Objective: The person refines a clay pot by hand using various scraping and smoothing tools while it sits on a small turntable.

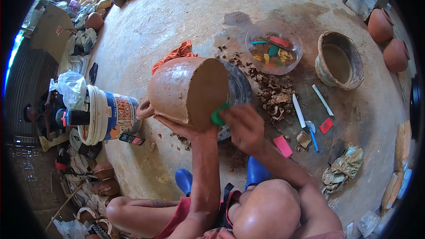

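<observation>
Hands: left hand (179,128) cups one clay pot (186,89); right hand (243,126) fingers pinch one green scraper (218,116).

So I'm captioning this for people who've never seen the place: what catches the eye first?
The big brown clay pot at centre, tipped on its side, the left hand under it and the right hand pressing a green scraper to its flat base. Right of it, a clear bowl of coloured scrapers, with clay shavings below.

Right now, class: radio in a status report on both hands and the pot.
Left hand cradles tilted clay pot from below. Right hand presses green scraper to its flat base. Clay shavings scattered beside.
</observation>
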The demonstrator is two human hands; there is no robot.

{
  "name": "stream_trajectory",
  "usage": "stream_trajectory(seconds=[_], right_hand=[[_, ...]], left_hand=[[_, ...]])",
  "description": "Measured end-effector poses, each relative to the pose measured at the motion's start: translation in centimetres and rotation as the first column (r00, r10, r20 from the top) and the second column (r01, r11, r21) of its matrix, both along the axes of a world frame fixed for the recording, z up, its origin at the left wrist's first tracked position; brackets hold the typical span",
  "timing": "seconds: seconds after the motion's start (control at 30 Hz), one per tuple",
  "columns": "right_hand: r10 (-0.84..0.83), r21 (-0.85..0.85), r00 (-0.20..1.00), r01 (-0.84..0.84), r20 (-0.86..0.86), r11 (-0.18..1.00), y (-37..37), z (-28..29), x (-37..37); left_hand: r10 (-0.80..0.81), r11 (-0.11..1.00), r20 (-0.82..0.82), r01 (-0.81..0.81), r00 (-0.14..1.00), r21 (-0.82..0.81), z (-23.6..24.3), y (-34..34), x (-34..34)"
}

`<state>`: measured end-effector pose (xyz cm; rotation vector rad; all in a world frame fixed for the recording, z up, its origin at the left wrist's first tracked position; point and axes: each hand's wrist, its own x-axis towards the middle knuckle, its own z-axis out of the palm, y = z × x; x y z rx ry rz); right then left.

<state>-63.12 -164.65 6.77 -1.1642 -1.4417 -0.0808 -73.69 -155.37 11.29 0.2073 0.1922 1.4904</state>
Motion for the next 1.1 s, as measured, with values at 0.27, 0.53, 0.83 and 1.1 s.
stream_trajectory(seconds=[0.27, 0.53, 0.83, 1.1], right_hand=[[-0.132, 0.138, 0.991, 0.135, -0.029, 0.981, 4.6, 2.7, 3.6], [0.026, -0.061, 0.976, -0.04, -0.215, 0.997, -1.2, 1.9, -2.3], [-0.184, -0.316, 0.843, 0.018, -0.505, 0.949, 1.7, 3.3, 2.4], [-0.148, -0.193, 0.814, 0.045, -0.561, 0.98, 3.8, 6.7, 1.3]], left_hand=[[-0.097, 0.993, 0.053, 0.1, 0.994, -0.062, -2.0, 0.9, -1.7], [-0.024, 0.98, -0.358, 0.093, 0.933, 0.177, -3.6, -0.8, -1.0], [0.002, 0.983, -0.614, 0.11, 0.79, 0.145, -4.3, 0.0, -1.2], [-0.034, 0.995, -0.134, 0.046, 0.99, 0.088, -2.8, 1.7, -3.0]])
